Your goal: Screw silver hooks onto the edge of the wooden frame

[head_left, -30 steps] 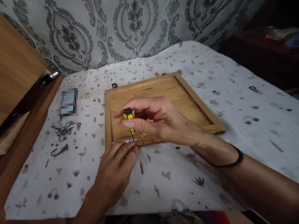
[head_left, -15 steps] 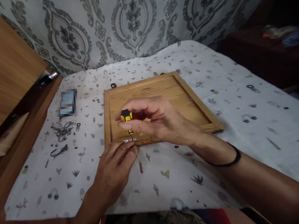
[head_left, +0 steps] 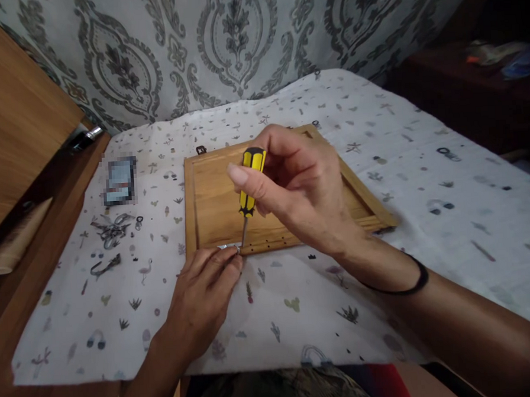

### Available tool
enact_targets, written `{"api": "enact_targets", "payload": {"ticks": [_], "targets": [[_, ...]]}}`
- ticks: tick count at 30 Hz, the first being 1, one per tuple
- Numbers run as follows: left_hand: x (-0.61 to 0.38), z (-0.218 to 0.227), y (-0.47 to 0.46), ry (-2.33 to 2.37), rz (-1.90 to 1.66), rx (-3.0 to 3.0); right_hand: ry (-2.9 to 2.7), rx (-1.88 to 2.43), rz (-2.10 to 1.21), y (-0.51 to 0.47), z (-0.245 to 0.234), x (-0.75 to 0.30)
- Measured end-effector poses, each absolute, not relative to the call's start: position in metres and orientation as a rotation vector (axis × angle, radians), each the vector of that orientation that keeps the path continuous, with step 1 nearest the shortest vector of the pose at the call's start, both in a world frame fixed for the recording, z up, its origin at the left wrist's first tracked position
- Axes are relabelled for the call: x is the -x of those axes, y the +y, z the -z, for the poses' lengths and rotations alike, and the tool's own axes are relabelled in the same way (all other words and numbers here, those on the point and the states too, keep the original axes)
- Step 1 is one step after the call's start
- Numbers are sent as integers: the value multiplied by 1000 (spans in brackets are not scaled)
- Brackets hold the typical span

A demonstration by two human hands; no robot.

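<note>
A yellow-and-black screwdriver (head_left: 252, 181) is held in my right hand (head_left: 306, 190), between thumb and fingers. It tilts with its handle up and to the right. Its thin shaft runs down to the near edge of a framed wooden panel (head_left: 223, 195), close to a small shiny metal fitting (head_left: 229, 246). My left hand (head_left: 210, 296) has its fingers pressed together on that fitting at the panel's edge and hides most of it. Whether the screwdriver tip touches a screw there I cannot tell. Several small dark holes show along the edge just right of the fitting.
Metal hooks in a pile (head_left: 112, 229) and a separate curved metal piece (head_left: 106, 265) lie to the left on the patterned cloth (head_left: 298, 315). Behind them is a blurred-out packet or device (head_left: 120, 181). A wooden cabinet (head_left: 15, 93) stands along the left side.
My right hand has risen and shifted right, and the screwdriver has gone from nearly upright to leaning right, showing more of its handle and shaft. My left hand has stayed in place.
</note>
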State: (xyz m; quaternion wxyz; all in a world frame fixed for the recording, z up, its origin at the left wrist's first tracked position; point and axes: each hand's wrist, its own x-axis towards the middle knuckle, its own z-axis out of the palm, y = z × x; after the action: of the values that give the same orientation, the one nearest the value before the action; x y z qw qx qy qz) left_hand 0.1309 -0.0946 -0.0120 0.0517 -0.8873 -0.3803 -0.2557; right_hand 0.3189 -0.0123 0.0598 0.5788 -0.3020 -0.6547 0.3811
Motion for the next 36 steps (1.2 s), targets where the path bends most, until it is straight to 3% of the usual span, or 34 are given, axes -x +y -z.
{"api": "enact_targets", "payload": {"ticks": [36], "targets": [[-130, 11, -96, -1233, 807, 2650, -1554, 767, -846, -11, -44, -308]]}}
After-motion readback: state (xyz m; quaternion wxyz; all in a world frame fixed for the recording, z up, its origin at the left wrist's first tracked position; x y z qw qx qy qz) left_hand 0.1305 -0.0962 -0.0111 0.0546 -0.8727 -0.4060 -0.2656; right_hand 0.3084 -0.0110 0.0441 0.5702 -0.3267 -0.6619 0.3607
